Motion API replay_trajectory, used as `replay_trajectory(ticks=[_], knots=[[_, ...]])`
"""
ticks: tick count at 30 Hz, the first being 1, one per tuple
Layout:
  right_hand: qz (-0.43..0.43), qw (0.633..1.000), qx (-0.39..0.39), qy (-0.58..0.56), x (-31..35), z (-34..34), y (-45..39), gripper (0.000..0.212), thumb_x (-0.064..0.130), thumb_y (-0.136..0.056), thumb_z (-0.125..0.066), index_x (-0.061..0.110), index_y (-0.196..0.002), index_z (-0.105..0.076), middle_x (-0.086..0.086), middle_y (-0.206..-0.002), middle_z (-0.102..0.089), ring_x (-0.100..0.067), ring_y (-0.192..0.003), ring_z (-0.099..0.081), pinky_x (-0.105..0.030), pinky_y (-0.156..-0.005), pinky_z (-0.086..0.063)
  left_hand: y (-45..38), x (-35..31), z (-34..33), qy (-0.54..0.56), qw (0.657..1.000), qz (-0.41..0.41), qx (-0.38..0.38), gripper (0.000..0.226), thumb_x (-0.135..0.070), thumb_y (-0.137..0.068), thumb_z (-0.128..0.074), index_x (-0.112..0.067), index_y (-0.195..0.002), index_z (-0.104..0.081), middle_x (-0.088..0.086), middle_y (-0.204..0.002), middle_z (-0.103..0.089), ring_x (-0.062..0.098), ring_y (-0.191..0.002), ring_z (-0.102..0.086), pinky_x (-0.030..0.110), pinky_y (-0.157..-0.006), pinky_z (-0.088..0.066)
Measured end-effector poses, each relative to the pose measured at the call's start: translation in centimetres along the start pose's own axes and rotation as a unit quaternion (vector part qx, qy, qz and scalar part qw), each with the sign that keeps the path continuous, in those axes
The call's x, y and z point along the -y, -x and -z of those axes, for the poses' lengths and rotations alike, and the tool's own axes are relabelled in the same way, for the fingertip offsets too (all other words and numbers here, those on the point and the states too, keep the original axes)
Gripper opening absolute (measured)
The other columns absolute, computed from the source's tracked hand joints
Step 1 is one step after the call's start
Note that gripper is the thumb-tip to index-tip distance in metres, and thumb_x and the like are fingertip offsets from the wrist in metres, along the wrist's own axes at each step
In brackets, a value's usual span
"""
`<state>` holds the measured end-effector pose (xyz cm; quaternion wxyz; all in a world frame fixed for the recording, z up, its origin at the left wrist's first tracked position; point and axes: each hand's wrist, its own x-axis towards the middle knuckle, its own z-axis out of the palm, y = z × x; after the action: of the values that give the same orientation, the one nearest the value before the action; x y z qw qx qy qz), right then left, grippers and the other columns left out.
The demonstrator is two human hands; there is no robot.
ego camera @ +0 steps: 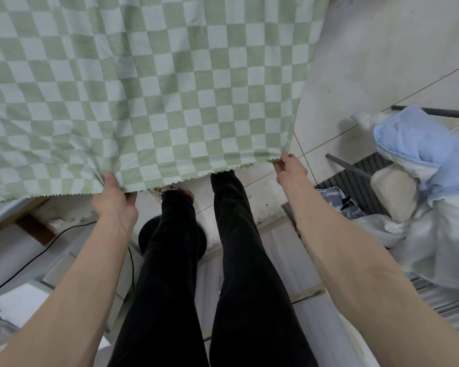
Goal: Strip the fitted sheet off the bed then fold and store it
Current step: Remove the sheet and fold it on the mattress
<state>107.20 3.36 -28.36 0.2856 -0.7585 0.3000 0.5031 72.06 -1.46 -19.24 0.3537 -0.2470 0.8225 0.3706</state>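
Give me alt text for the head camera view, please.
Two bare hands hold up a green-and-white checkered sheet by its zigzag edge, the left hand mid-edge and the right hand pinching the corner. Below are black-trousered legs on a tiled floor.

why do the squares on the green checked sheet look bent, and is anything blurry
Head view: wide-angle lens bows the checks of the sheet toward the frame edges; light is soft and even, no glare; the left hand and right hand gripping the zigzag hem look sharp, the blue bedding at right slightly soft.
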Motion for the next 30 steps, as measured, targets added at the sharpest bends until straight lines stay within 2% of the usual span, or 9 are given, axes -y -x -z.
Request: replay_trajectory(ticks=[4, 6, 10, 14, 18, 21, 24, 26, 30], knots=[[0.056, 0.998, 0.014, 0.036, -0.3, 2.1, -0.2, 0.043, 0.007, -0.097, -0.066, 0.001, -0.138, -0.056, -0.017, -0.129, -0.063, -0.022, -0.106, -0.067, -0.035, -0.094, -0.059, 0.7, 3.7, -1.8, 0.029, 0.987, 0.079, 0.138, 0.037, -0.040, -0.096, -0.068, -0.014, -0.123, -0.063, 0.002, -0.118, -0.071, 0.016, -0.107, -0.070, 0.033, -0.088, -0.061], [0.056, 0.998, 0.009, 0.021, -0.2, 2.2, -0.3, 0.044, 0.007, -0.097, -0.065, 0.002, -0.140, -0.055, -0.017, -0.125, -0.066, -0.020, -0.097, -0.068, -0.033, -0.090, -0.060, 1.5, 6.6, -4.1, 0.033, 0.973, 0.114, 0.196, 0.054, -0.044, -0.094, -0.069, -0.014, -0.137, -0.055, 0.001, -0.119, -0.064, 0.016, -0.113, -0.065, 0.035, -0.099, -0.056], [0.060, 0.998, 0.001, -0.021, 0.7, 1.8, -0.8, 0.041, 0.003, -0.096, -0.066, 0.002, -0.136, -0.058, -0.013, -0.104, -0.071, -0.019, -0.089, -0.069, -0.030, -0.073, -0.062, 2.9, 11.8, -10.7, 0.031, 0.942, 0.180, 0.283, 0.049, -0.052, -0.086, -0.075, -0.023, -0.123, -0.061, -0.002, -0.124, -0.064, 0.011, -0.114, -0.063, 0.044, -0.108, -0.047], [0.083, 0.995, 0.015, -0.051, 1.7, 1.6, -1.7, 0.046, 0.002, -0.095, -0.067, 0.001, -0.139, -0.054, -0.015, -0.106, -0.070, -0.019, -0.089, -0.069, -0.028, -0.070, -0.061, 5.7, 16.2, -16.5, -0.043, 0.902, 0.246, 0.353, 0.073, -0.059, -0.075, -0.081, -0.024, -0.134, -0.057, 0.001, -0.139, -0.056, 0.019, -0.129, -0.052, 0.054, -0.112, -0.040], [0.095, 0.991, 0.037, -0.081, 1.9, 1.7, -2.4, 0.044, -0.001, -0.095, -0.065, 0.001, -0.137, -0.053, -0.018, -0.115, -0.068, -0.022, -0.094, -0.068, -0.029, -0.070, -0.062, 9.0, 19.0, -19.0, -0.051, 0.889, 0.269, 0.367, 0.069, -0.048, -0.078, -0.083, -0.017, -0.133, -0.058, 0.004, -0.136, -0.059, 0.023, -0.124, -0.056, 0.051, -0.110, -0.046], [0.081, 0.991, 0.054, -0.093, 2.0, 1.8, -1.8, 0.045, -0.006, -0.097, -0.060, 0.002, -0.139, -0.048, -0.018, -0.108, -0.066, -0.023, -0.093, -0.068, -0.030, -0.070, -0.060, 10.6, 19.4, -19.4, -0.013, 0.907, 0.233, 0.351, 0.053, -0.030, -0.091, -0.076, -0.012, -0.137, -0.057, 0.007, -0.133, -0.066, 0.024, -0.121, -0.063, 0.043, -0.111, -0.047], [0.025, 0.984, 0.110, -0.141, 1.8, 2.0, -1.4, 0.035, -0.008, -0.098, -0.054, 0.004, -0.130, -0.051, -0.024, -0.126, -0.061, -0.030, -0.104, -0.065, -0.035, -0.077, -0.060, 11.8, 18.8, -18.3, -0.017, 0.931, 0.186, 0.313, 0.031, -0.023, -0.092, -0.074, -0.013, -0.120, -0.064, 0.007, -0.120, -0.073, 0.024, -0.112, -0.069, 0.041, -0.106, -0.052], [-0.042, 0.967, 0.168, -0.188, 1.6, 1.5, -1.3, 0.026, 0.005, -0.096, -0.059, 0.003, -0.122, -0.060, -0.022, -0.128, -0.060, -0.033, -0.106, -0.066, -0.040, -0.084, -0.060, 12.6, 18.5, -17.0, -0.029, 0.937, 0.162, 0.308, 0.026, -0.024, -0.093, -0.074, -0.016, -0.116, -0.066, 0.004, -0.115, -0.075, 0.021, -0.108, -0.071, 0.037, -0.098, -0.057], [-0.101, 0.941, 0.231, -0.224, 2.9, -1.1, -1.4, 0.054, 0.039, -0.096, -0.064, 0.006, -0.137, -0.056, -0.021, -0.135, -0.061, -0.039, -0.124, -0.060, -0.055, -0.107, -0.046, 13.2, 17.5, -13.5, -0.028, 0.938, 0.154, 0.309, 0.044, -0.028, -0.090, -0.076, -0.016, -0.130, -0.063, 0.002, -0.122, -0.074, 0.017, -0.112, -0.071, 0.034, -0.102, -0.054]])
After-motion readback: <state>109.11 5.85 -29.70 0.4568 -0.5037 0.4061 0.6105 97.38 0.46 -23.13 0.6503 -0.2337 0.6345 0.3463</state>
